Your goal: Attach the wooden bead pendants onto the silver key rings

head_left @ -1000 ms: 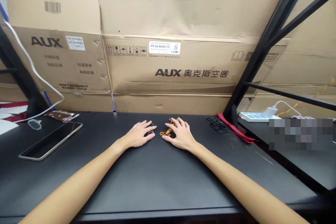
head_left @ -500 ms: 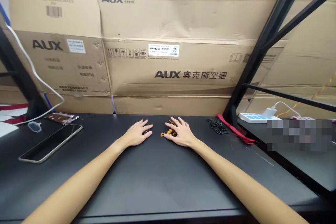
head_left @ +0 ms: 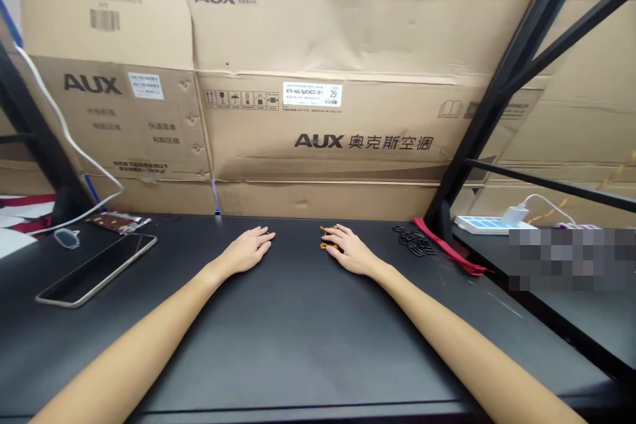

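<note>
Both my forearms reach across a black table (head_left: 298, 344). My left hand (head_left: 247, 251) lies flat on the tabletop, palm down, fingers stretched out; nothing shows under it. My right hand (head_left: 352, 252) also lies flat with its fingers spread, resting on a small string of brown wooden beads (head_left: 326, 239) that peeks out at the fingertips. A bare strip of table separates the two hands.
A phone (head_left: 95, 269) lies at the left, beside a small clear piece (head_left: 67, 237) and a brown wrapper (head_left: 117, 222). Black rings (head_left: 415, 242) and a red strap (head_left: 450, 253) lie right of my right hand. A black frame post (head_left: 489, 119), a power strip (head_left: 489, 224) and AUX cardboard boxes (head_left: 348, 79) bound the table.
My hands have slid apart: the left one to the left, the right one to the right with the beads under it. The small metal rings by my left fingers are no longer visible.
</note>
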{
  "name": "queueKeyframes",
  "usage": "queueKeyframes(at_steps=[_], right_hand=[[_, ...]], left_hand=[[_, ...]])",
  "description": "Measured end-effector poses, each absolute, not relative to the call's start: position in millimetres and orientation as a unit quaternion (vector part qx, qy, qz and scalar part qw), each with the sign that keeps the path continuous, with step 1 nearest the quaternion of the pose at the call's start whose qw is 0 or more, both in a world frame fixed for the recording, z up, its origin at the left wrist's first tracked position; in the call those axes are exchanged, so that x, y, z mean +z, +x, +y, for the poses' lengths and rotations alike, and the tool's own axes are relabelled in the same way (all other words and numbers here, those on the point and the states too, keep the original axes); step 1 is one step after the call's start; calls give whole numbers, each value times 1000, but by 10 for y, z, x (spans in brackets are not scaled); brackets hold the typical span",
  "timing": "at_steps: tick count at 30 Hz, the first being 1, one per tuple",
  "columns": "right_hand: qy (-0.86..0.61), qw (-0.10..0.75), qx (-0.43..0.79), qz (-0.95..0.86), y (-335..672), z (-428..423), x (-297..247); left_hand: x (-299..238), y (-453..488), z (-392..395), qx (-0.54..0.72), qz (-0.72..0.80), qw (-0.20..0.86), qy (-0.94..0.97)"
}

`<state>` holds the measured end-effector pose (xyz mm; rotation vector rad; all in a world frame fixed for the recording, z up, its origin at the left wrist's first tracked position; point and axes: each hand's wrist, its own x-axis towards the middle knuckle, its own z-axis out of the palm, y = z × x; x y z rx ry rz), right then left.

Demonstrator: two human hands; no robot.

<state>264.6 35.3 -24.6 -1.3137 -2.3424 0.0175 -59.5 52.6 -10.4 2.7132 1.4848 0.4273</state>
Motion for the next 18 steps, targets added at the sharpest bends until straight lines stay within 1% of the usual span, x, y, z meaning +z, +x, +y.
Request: queueKeyframes(at_steps=[5,10,14,16,18], right_hand=[[-453,243,-16,-857,2642,373,-268],[-457,254,-47,-851,2628,344,-243],[-470,300,-109,-823,2508,193,-171],[-443,317,-112,-831,2392,79,-146],[-407,313,-69,-855,2262,-27,-147]], left_hand=[[-124,-555,517,189,483,-22,855],[-117,-549,524,210,467,-42,858],[-91,-428,390,235,451,-80,857],[-79,-310,264,225,432,-52,872],[-69,-186,134,202,409,-6,890]])
